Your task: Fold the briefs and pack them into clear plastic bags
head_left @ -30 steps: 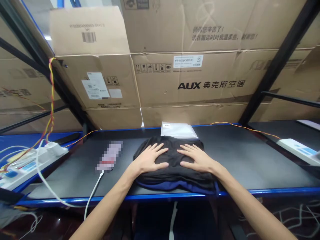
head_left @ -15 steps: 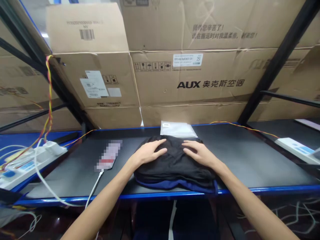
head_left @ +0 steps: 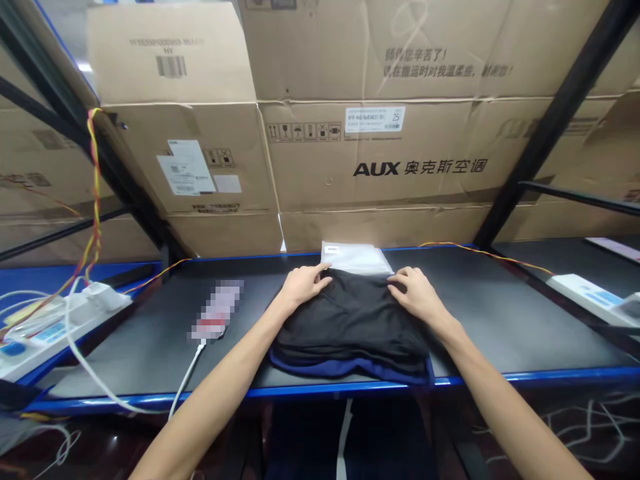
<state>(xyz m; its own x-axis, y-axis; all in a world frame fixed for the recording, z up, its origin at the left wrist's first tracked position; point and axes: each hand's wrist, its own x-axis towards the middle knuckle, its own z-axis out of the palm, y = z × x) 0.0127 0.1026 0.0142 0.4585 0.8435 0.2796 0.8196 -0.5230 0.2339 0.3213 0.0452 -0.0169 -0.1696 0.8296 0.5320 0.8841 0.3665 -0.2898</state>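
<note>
A folded stack of soft black fabric (head_left: 355, 317) lies at the front middle of the shelf, with a dark blue layer (head_left: 350, 368) showing under its near edge. My left hand (head_left: 305, 283) is at the far left corner of the top black layer, its thumb and forefinger closing on the edge. At the far right corner, my right hand (head_left: 415, 291) pinches the same layer between curled fingers and thumb. Just behind the stack lie flat clear plastic bags (head_left: 357, 257), partly covered by the fabric.
A phone (head_left: 217, 310) with a white charging cable (head_left: 187, 380) lies to the left. White power strips stand at the left (head_left: 65, 327) and right (head_left: 595, 297). Cardboard (head_left: 320, 167) forms the back wall between black metal posts. A blue edge (head_left: 500, 380) runs along the shelf front.
Both hands have moved from lying flat on top of the fabric to its far corners, spreading apart, and their fingers have closed there. The top layer looks smoother and squarer.
</note>
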